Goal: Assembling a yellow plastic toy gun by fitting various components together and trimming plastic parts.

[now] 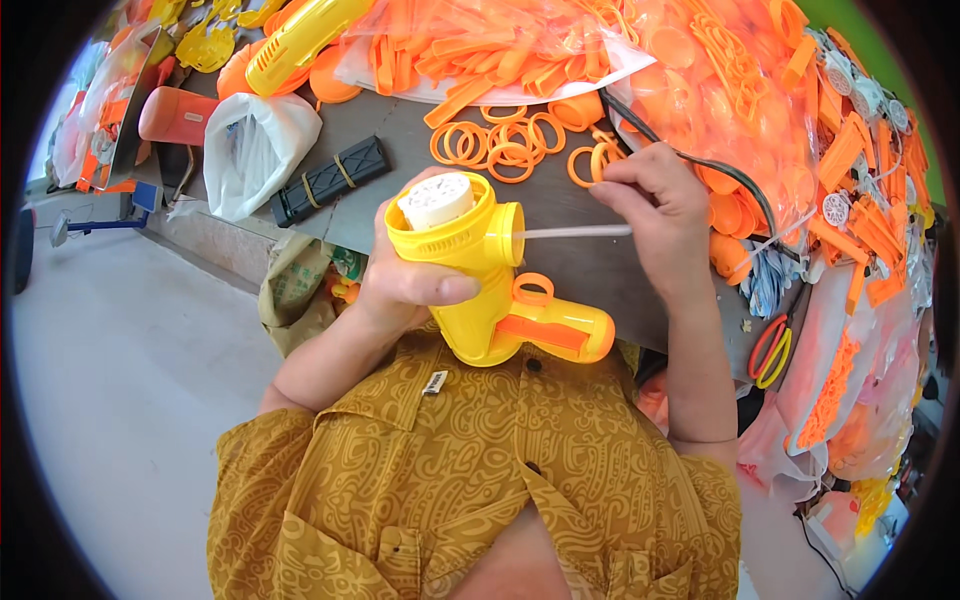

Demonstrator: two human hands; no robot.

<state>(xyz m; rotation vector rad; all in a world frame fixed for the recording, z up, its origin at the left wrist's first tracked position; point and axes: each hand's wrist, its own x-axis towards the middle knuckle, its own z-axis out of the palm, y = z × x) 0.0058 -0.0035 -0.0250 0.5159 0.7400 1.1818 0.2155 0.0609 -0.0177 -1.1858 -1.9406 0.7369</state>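
My left hand [405,275] is wrapped round a yellow plastic housing [465,310], held tilted in front of my chest. The housing has an orange-panelled handle and an orange loop at its lower right. A white round part [437,203] sits in its open top. From its side collar a thin white tube [578,232] sticks out to the right. My right hand [665,215] is over the table with thumb and forefinger pinched on an orange ring [583,167]. Several more orange rings [510,160] lie loose just left of those fingers.
A dark bar with rubber bands [332,180] and a white bag [258,150] lie at left. Orange parts [480,50] are heaped behind. A black cable [715,165] runs behind my right hand. Scissors with red and yellow handles [770,352] lie at right.
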